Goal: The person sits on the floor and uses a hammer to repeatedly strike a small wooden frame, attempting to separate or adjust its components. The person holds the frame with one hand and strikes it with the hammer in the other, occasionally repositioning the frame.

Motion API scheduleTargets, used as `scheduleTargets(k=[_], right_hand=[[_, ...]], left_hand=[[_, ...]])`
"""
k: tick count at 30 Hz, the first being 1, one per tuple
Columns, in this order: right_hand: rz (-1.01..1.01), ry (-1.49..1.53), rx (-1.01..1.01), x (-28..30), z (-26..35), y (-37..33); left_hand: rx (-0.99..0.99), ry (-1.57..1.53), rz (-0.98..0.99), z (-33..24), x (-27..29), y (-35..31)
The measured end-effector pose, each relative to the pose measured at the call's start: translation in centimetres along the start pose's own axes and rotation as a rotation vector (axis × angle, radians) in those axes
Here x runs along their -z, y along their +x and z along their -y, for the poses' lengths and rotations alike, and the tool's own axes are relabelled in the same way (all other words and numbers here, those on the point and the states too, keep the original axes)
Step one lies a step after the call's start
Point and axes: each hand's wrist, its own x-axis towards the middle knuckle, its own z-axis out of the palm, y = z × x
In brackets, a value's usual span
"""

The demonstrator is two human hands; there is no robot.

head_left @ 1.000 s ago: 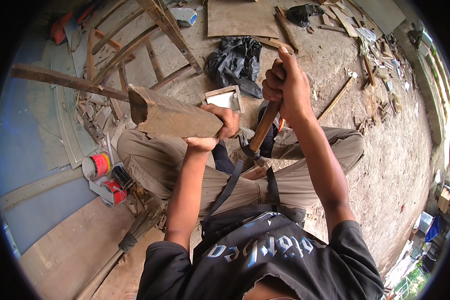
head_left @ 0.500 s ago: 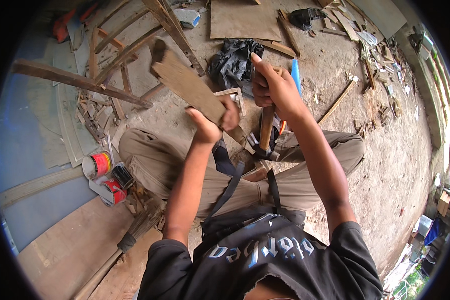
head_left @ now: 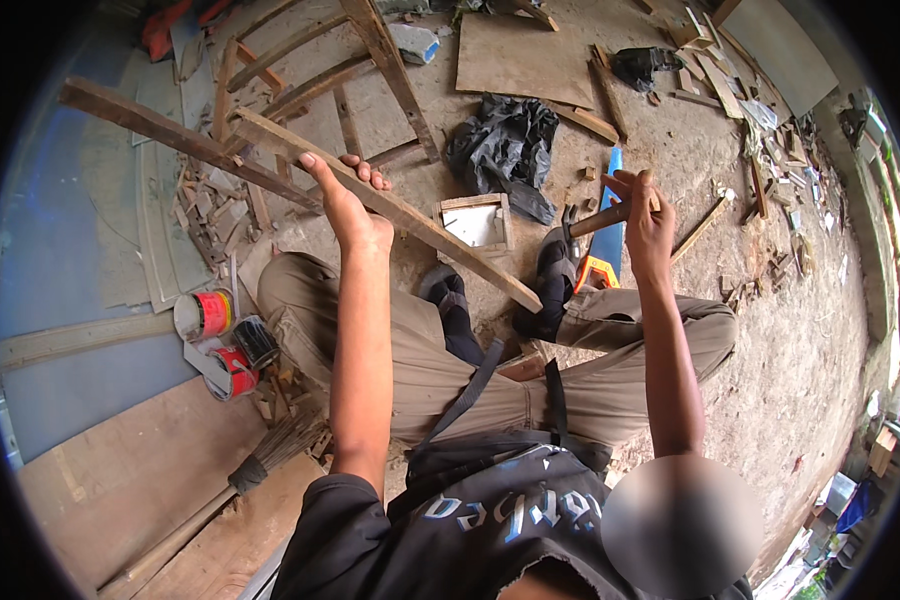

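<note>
The person's left hand is wrapped around a long, straight brown wooden plank, thumb on the near side and fingertips curling over the far one. The plank slants from beyond the left fingers down to the right, its low end in front of the dark shoes. Its upper end crosses over a dark brown wooden frame with rungs; whether the two touch is hard to tell from this angle.

The right hand has its fingers bent around the wooden handle of a dark-headed claw hammer, whose head points left of those fingers, well apart from the plank. Just beneath the right fingers is a blue-bladed saw with an orange handle, not gripped by either hand. Between the two hands' fingers, farther out, sit a small wood-rimmed box with a white inside and a crumpled black plastic bag.

The work looks unfinished: the plank is in one piece, held up and not visibly fastened to anything. How much remains does not show.
</note>
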Motion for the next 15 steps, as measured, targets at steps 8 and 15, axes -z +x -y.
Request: scheduleTargets(k=[8, 15], right_hand=[[-0.053, -0.336, -0.171, 1.2, -7.2, -0.4], [-0.147, -0.291, -0.230, 4.8, -14.3, -3.6]], left_hand=[[-0.128, 0.010, -0.096, 0.8, 0.7, 0.6], [-0.203, 0.045, -0.079, 2.5, 0.3, 1.1]])
